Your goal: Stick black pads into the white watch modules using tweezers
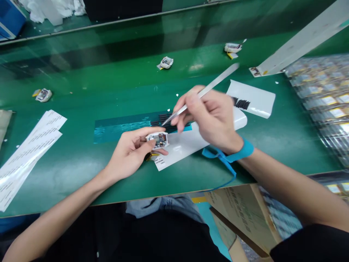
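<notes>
My left hand holds a small white electronic device with its circuit board facing up, between thumb and fingers. A bit of yellow shows beneath the device. In my right hand is a pair of silver tweezers, gripped like a pen. Their tip points down and left, just above the device's upper edge; whether the tip carries anything is too small to tell. Beyond the tip, several black strips lie on a blue film sheet. A white backing sheet lies under my hands.
Similar devices sit farther back. More black strips lie on a curled white sheet at right. Printed paper strips lie left. Clear trays of parts and a white post stand right. A blue wrist strap trails its cord from my right wrist.
</notes>
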{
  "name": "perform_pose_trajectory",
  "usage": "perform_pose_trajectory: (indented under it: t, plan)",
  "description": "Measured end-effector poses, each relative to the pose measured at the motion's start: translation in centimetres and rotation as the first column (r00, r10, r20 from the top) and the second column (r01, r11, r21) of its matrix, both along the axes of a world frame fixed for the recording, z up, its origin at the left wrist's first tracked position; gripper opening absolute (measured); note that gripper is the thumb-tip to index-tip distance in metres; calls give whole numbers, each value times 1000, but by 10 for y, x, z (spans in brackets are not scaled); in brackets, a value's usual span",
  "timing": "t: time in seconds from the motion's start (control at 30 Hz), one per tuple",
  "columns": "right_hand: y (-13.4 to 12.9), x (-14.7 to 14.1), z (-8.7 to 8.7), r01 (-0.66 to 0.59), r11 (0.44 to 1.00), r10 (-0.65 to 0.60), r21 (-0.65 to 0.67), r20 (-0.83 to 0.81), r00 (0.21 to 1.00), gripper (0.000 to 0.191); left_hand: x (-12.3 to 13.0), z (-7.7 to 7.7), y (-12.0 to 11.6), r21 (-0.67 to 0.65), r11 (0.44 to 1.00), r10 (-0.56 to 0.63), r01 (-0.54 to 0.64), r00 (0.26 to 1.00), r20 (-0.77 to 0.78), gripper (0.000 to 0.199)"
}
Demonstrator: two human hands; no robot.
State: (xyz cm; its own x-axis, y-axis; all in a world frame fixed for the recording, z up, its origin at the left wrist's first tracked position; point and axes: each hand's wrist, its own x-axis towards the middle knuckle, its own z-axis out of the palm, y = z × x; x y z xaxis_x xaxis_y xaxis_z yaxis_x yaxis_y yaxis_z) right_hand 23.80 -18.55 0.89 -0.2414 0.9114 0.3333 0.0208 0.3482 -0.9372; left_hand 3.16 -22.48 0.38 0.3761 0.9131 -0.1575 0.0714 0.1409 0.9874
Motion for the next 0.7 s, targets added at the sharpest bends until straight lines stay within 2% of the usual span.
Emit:
perform_pose_trajectory:
  t: [0.07,0.13,0.2,0.27,0.33,0.47,0.57,0.7]
  plan:
    - [6,6,2,97,989,-106,111,83,991,41,-5,-3,5,111,991,83,-77,995,-54,31]
    - [10,10,-1,73,983,-113,169,245,963,44,-10,-9,12,306,946,160,-106,975,-156,28]
    - [13,11,-7,13,984,-80,178,372,925,48,-14,-17,20,548,836,188,19,929,-318,23]
    - [14,10,-13,-7,980,-81,201,426,901,47,-18,-24,26,690,684,183,235,861,-475,24]
    - [14,8,-16,-30,971,-84,238,457,886,44,-20,-30,30,741,557,189,376,811,-554,25]
    - [15,5,-19,-92,949,-62,303,462,885,42,-22,-33,32,780,392,247,488,761,-600,25]
    - [16,5,-22,-138,933,-36,332,466,884,43,-24,-32,32,775,348,260,528,740,-621,27]
    - [17,5,-25,-167,925,-16,341,475,880,37,-24,-33,30,768,354,246,533,740,-626,28]
